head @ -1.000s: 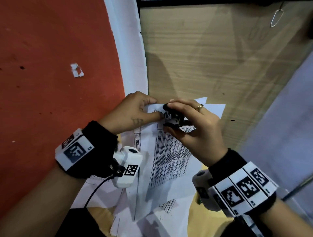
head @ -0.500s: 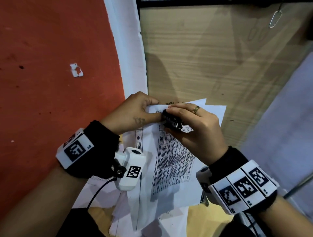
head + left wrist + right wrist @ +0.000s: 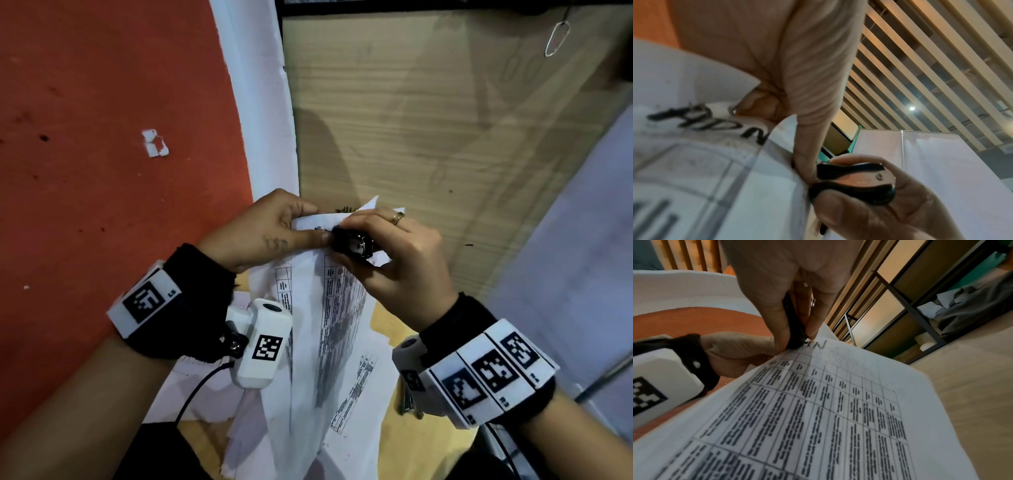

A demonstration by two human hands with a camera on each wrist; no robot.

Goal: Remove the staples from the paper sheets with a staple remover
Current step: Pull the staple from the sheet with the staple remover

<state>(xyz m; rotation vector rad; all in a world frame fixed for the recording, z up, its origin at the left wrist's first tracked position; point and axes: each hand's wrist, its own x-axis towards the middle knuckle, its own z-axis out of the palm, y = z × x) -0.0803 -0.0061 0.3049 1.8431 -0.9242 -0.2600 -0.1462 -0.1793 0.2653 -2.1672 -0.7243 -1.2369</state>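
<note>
White printed sheets (image 3: 342, 308) with tables of text are lifted off the wooden desk. My left hand (image 3: 270, 229) pinches their top corner between thumb and fingers; the same sheets (image 3: 694, 162) fill the left wrist view. My right hand (image 3: 387, 253) squeezes a black and metal staple remover (image 3: 352, 244) against that corner, right beside my left thumb. In the left wrist view the staple remover (image 3: 855, 180) has its black handles pressed together. The right wrist view shows the staple remover (image 3: 795, 331) touching the paper (image 3: 818, 410). The staple itself is hidden.
More loose sheets (image 3: 301, 438) lie under my wrists near the desk's front. A small heap of pulled staples (image 3: 344, 209) sits on the wooden desk (image 3: 411, 120) just beyond the paper. An orange floor (image 3: 102, 171) lies left, with a torn paper scrap (image 3: 154, 144).
The staple remover has closed in on the paper's top corner beside my left thumb. Both hands have lifted the sheets slightly and drawn together.
</note>
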